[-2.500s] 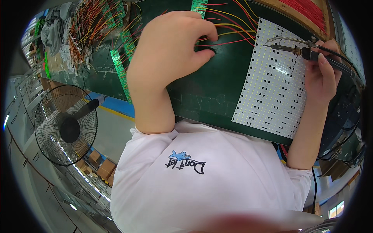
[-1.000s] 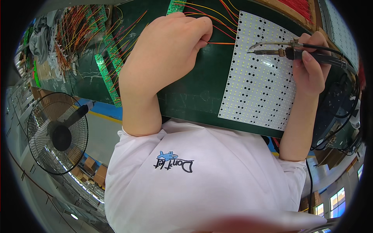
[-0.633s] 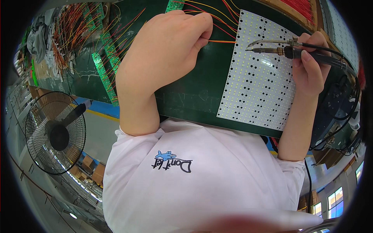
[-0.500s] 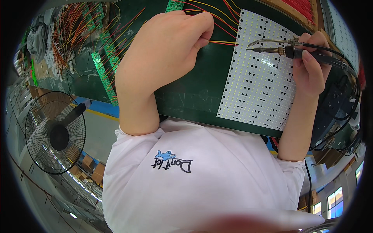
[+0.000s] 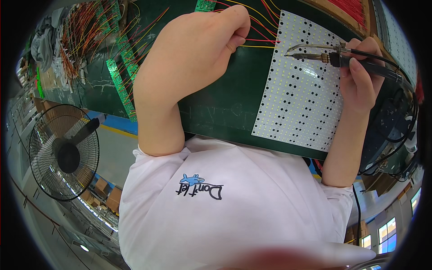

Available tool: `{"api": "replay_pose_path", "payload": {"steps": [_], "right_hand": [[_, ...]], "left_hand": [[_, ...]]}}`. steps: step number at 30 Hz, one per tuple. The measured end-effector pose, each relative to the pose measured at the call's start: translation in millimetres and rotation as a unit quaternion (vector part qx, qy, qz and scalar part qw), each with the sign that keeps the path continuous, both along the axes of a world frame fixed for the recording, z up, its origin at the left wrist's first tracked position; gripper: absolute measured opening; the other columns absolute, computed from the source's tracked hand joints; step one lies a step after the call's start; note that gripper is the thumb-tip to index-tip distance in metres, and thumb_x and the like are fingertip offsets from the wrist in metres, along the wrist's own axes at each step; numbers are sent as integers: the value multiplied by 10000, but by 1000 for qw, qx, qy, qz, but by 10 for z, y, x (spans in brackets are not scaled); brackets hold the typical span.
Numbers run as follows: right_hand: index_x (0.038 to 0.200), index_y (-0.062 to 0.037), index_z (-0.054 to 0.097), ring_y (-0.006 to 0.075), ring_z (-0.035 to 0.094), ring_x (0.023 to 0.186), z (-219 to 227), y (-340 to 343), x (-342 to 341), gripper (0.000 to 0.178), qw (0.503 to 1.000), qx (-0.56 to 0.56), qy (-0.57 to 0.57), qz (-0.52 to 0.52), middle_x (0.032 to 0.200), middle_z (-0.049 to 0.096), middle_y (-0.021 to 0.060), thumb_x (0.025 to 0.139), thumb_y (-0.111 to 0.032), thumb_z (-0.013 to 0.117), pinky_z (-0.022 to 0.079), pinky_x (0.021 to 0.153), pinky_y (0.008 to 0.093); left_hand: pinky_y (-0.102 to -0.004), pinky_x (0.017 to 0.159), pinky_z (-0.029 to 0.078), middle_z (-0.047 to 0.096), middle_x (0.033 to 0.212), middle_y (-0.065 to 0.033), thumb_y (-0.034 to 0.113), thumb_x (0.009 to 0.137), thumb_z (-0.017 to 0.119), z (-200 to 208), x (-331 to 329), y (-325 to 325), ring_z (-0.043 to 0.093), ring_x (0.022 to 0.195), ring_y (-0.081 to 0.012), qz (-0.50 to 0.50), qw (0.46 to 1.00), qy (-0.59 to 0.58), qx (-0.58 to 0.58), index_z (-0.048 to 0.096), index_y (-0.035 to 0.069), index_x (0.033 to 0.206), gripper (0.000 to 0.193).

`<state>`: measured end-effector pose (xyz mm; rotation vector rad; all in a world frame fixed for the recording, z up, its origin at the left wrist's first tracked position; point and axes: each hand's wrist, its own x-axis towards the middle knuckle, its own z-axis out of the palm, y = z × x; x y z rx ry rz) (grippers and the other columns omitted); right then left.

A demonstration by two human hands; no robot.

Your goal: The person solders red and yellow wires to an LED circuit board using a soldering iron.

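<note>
My left hand (image 5: 193, 58) is closed in a pinch around the ends of a thin yellow wire (image 5: 258, 46) and a red wire (image 5: 265, 37), which run to the left edge of a white LED panel (image 5: 294, 105). Covered in rows of small pale LEDs and black dots, the panel lies flat. My right hand (image 5: 361, 85) grips a soldering iron (image 5: 335, 58) with a thin curved metal tube alongside it. The iron's tip is over the upper left part of the panel; whether it touches cannot be seen. My left fingertips are partly hidden.
Narrow green circuit boards (image 5: 120, 90) with red and yellow wires lie on the dark green table (image 5: 216, 110) at left. A grey cloth heap (image 5: 43, 49) is beyond them. A black fan (image 5: 67, 157) stands at lower left. Cables (image 5: 411, 112) hang at right by a dark box (image 5: 382, 128).
My left hand has shifted slightly up and to the right. The red and yellow wires, close together before, now spread apart. The soldering iron's tip has risen very slightly.
</note>
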<state>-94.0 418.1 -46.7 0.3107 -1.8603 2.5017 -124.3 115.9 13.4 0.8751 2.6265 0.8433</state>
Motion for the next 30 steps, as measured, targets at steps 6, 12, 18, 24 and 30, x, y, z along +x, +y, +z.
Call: {"api": "replay_pose_path", "payload": {"steps": [6, 12, 18, 24, 30], "right_hand": [[920, -29, 543, 59, 464, 653, 2, -4, 6, 151, 1000, 11, 12, 1, 826, 577, 45, 871, -75, 678, 319, 547, 193], [926, -23, 536, 65, 459, 674, -15, -23, 5, 147, 1000, 2, -10, -16, 822, 559, 43, 877, -74, 665, 314, 551, 205], [1018, 21, 531, 103, 466, 772, -78, 103, 1, 129, 998, -25, 18, 50, 904, 549, 100, 904, -17, 580, 374, 658, 194], [1028, 23, 533, 99, 475, 769, -115, 154, 5, 133, 998, -28, 15, 56, 925, 566, 112, 903, 0, 573, 382, 641, 186], [1037, 19, 545, 88, 490, 754, -127, 142, 12, 138, 999, 2, 32, 29, 955, 589, 113, 912, 1, 599, 399, 632, 179]], "left_hand": [[-391, 606, 490, 665, 777, -132, 48, 921, 628, 36, -5, 2, 646, 674, -337, -9, 999, -18, -31, 592, 47, 985, 74], [-307, 617, 506, 678, 786, -99, 41, 920, 672, 26, -21, -84, 676, 672, -208, 37, 995, -45, 79, 648, 28, 1017, 101], [-343, 661, 493, 650, 830, -161, 22, 950, 592, 120, -123, -153, 642, 727, -292, -26, 987, -128, 97, 570, 1, 951, 31], [-273, 634, 513, 672, 786, -80, 19, 916, 686, 8, -49, -58, 655, 693, -151, -29, 993, -90, 72, 646, 8, 979, 75], [-317, 605, 481, 619, 759, -95, 3, 851, 709, 22, -50, -45, 604, 653, -226, -58, 997, -38, 21, 633, 31, 921, 107]]}}
